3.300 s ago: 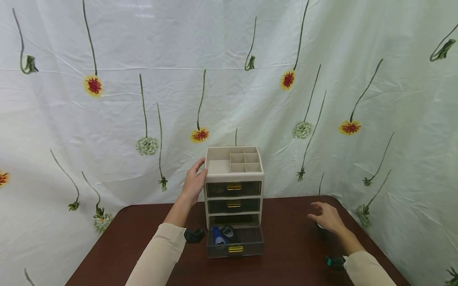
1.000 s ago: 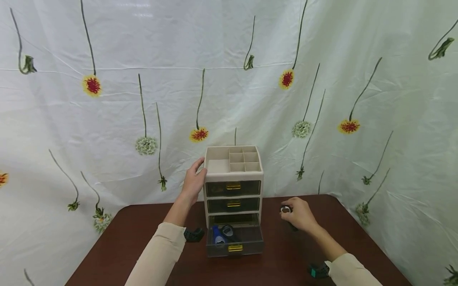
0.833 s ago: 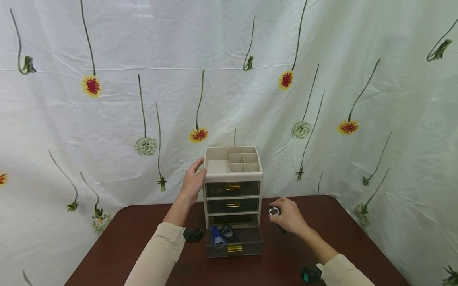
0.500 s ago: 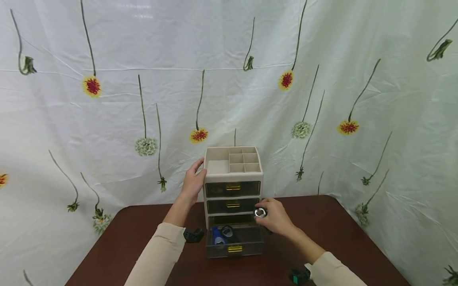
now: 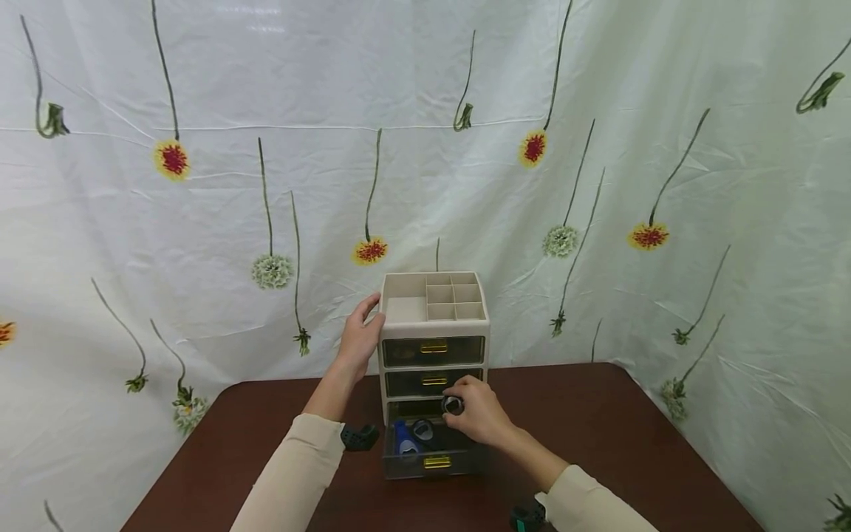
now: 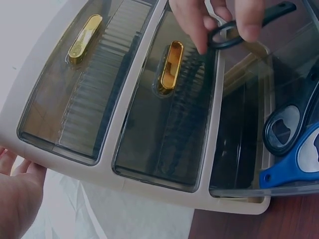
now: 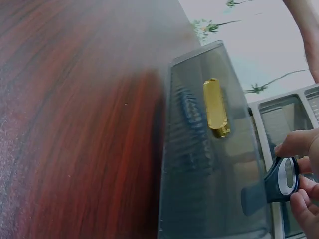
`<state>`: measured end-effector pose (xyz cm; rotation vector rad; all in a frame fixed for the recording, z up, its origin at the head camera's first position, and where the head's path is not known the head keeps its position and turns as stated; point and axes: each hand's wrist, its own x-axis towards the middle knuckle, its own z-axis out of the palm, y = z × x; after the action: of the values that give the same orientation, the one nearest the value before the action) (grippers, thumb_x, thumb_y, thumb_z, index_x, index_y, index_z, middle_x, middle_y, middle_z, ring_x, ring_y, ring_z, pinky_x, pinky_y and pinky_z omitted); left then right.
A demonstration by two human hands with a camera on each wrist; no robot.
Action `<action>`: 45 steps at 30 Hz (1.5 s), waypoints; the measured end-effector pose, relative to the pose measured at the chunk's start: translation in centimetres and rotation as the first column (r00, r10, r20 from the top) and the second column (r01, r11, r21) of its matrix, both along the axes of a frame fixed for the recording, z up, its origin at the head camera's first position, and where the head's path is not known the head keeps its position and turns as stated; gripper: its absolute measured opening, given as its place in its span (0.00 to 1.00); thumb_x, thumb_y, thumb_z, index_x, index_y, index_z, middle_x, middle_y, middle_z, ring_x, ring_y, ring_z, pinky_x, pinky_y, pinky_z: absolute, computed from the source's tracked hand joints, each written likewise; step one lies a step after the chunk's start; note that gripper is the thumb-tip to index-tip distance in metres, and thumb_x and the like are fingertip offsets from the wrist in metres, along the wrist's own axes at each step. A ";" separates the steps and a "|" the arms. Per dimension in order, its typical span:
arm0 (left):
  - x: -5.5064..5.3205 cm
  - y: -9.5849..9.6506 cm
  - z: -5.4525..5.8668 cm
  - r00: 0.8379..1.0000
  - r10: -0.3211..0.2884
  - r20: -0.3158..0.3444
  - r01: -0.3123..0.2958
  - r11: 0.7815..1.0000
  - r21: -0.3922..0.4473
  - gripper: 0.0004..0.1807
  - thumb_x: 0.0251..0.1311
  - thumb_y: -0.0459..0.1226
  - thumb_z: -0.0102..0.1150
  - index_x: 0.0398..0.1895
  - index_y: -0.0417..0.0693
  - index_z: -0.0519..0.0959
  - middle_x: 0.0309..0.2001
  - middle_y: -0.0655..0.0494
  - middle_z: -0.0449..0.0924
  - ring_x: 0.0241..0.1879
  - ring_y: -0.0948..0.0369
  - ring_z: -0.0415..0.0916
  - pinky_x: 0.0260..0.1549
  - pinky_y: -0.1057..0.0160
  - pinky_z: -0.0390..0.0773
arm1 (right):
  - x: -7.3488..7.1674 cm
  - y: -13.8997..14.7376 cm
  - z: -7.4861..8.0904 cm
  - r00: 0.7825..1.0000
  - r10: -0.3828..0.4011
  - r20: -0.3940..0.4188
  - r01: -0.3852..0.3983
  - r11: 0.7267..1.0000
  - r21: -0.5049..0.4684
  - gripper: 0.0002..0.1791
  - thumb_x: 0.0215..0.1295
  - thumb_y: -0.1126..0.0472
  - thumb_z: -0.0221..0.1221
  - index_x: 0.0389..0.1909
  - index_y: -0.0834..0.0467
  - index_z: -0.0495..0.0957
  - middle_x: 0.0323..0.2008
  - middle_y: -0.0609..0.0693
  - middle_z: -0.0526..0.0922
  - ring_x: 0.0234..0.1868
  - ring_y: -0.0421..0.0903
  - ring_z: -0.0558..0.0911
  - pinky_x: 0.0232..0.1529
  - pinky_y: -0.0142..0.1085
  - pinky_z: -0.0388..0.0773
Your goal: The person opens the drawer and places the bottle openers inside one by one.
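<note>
A black bottle opener (image 5: 453,405) with a metal insert is pinched between the thumb and fingers of my right hand (image 5: 480,411), over the pulled-out bottom drawer (image 5: 436,467). The right wrist view shows the held bottle opener (image 7: 286,179) with its ring end between the fingertips. Inside the drawer lie a blue bottle opener (image 6: 299,162) and another black bottle opener (image 6: 286,127), side by side at the left. My left hand (image 5: 360,338) rests against the upper left side of the cream drawer organizer (image 5: 435,325); in the left wrist view its fingertips pass behind the edge.
The upper drawer (image 5: 433,351) and middle drawer (image 5: 408,384), both with gold handles, are closed. Divided compartments form the organizer's top. It stands on a dark red-brown table (image 5: 585,436), before a white flower-patterned curtain (image 5: 319,89).
My right hand has picked up a black bottle opener at the table's right side and carried it left over the open drawer. My left hand has stayed against the organizer.
</note>
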<state>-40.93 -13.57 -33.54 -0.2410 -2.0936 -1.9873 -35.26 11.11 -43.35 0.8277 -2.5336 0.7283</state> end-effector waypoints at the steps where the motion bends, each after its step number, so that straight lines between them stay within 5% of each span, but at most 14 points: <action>1: 0.0 0.0 0.0 1.000 0.000 0.000 0.000 1.000 -0.002 0.31 0.77 0.35 0.47 0.81 0.44 0.59 0.80 0.48 0.53 0.77 0.46 0.51 0.69 0.43 0.63 | 0.0 -0.1 -0.1 1.000 -0.002 0.004 0.002 1.000 0.013 0.19 0.55 0.61 0.75 0.47 0.63 0.88 0.45 0.56 0.81 0.43 0.54 0.82 0.39 0.44 0.82; 10: 0.1 0.0 0.1 1.000 0.009 0.008 -0.009 1.000 -0.009 0.30 0.78 0.35 0.47 0.81 0.44 0.59 0.80 0.48 0.54 0.78 0.47 0.50 0.69 0.44 0.62 | 0.4 -0.2 -0.3 0.996 -0.067 -0.057 0.074 0.990 0.123 0.21 0.59 0.57 0.76 0.52 0.59 0.87 0.50 0.54 0.82 0.47 0.54 0.80 0.44 0.47 0.81; 15: 0.1 -0.1 0.0 1.000 0.007 0.011 -0.007 1.000 -0.014 0.30 0.78 0.35 0.46 0.81 0.44 0.59 0.80 0.48 0.54 0.78 0.47 0.49 0.69 0.44 0.62 | 0.9 0.0 0.1 0.998 -0.057 -0.022 0.058 0.998 0.033 0.18 0.63 0.57 0.73 0.53 0.58 0.87 0.50 0.52 0.82 0.49 0.54 0.81 0.46 0.49 0.81; 22: 0.1 0.0 -0.1 1.000 -0.005 0.013 0.005 1.000 0.007 0.31 0.78 0.36 0.47 0.81 0.44 0.59 0.80 0.49 0.53 0.77 0.48 0.52 0.69 0.44 0.63 | 2.8 0.6 1.0 0.994 0.058 0.089 -0.047 0.992 -0.116 0.16 0.67 0.60 0.69 0.54 0.59 0.86 0.47 0.52 0.84 0.43 0.50 0.82 0.43 0.46 0.80; 28: 0.0 0.0 -0.1 1.000 -0.004 0.002 0.004 1.000 0.007 0.31 0.78 0.36 0.47 0.81 0.44 0.59 0.80 0.49 0.53 0.77 0.48 0.53 0.68 0.44 0.63 | 4.9 0.9 1.1 0.944 0.199 0.261 -0.121 0.950 -0.287 0.13 0.70 0.60 0.67 0.52 0.57 0.86 0.43 0.47 0.85 0.41 0.43 0.83 0.42 0.41 0.82; 31: 0.0 0.0 0.0 1.000 -0.010 -0.001 0.010 1.000 0.009 0.31 0.78 0.36 0.47 0.81 0.45 0.59 0.80 0.49 0.53 0.76 0.48 0.54 0.68 0.45 0.63 | 6.2 0.9 0.7 0.881 0.269 0.390 -0.119 0.922 -0.368 0.11 0.70 0.60 0.66 0.51 0.56 0.86 0.43 0.46 0.86 0.42 0.43 0.83 0.42 0.38 0.80; 33: 0.0 0.0 0.0 1.000 -0.009 -0.002 0.009 1.000 0.009 0.31 0.78 0.36 0.47 0.81 0.45 0.59 0.80 0.49 0.54 0.76 0.49 0.55 0.68 0.45 0.64 | 7.1 0.8 0.3 0.818 0.313 0.483 -0.091 0.899 -0.428 0.10 0.71 0.61 0.66 0.50 0.57 0.86 0.43 0.48 0.86 0.43 0.44 0.82 0.43 0.39 0.79; 38: -0.1 -0.1 -0.1 1.000 -0.010 -0.016 0.010 1.000 0.011 0.30 0.78 0.35 0.47 0.81 0.43 0.59 0.80 0.48 0.54 0.75 0.48 0.56 0.68 0.45 0.64 | 8.8 0.4 -1.2 0.608 0.413 0.678 0.080 0.818 -0.570 0.13 0.73 0.62 0.63 0.52 0.64 0.84 0.43 0.52 0.84 0.41 0.46 0.79 0.41 0.41 0.78; 42: 0.0 -0.1 -0.1 1.000 -0.022 -0.020 0.022 1.000 0.009 0.30 0.78 0.35 0.47 0.81 0.43 0.58 0.80 0.48 0.54 0.76 0.48 0.55 0.68 0.45 0.64 | 9.3 -0.1 -2.9 0.449 0.471 0.759 0.240 0.755 -0.610 0.15 0.74 0.60 0.62 0.53 0.65 0.83 0.39 0.49 0.82 0.34 0.43 0.75 0.35 0.35 0.73; 45: 0.0 0.0 -0.1 0.999 -0.024 -0.021 0.024 1.000 0.011 0.30 0.78 0.35 0.47 0.81 0.43 0.58 0.80 0.49 0.54 0.75 0.49 0.55 0.68 0.45 0.64 | 9.4 -0.4 -3.9 0.366 0.490 0.791 0.339 0.722 -0.603 0.14 0.75 0.59 0.61 0.53 0.63 0.83 0.37 0.48 0.81 0.31 0.40 0.74 0.33 0.32 0.70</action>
<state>-40.92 -13.61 -33.64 -0.2850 -2.0762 -2.0003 -25.85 10.67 -47.28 0.1872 -2.5316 2.6772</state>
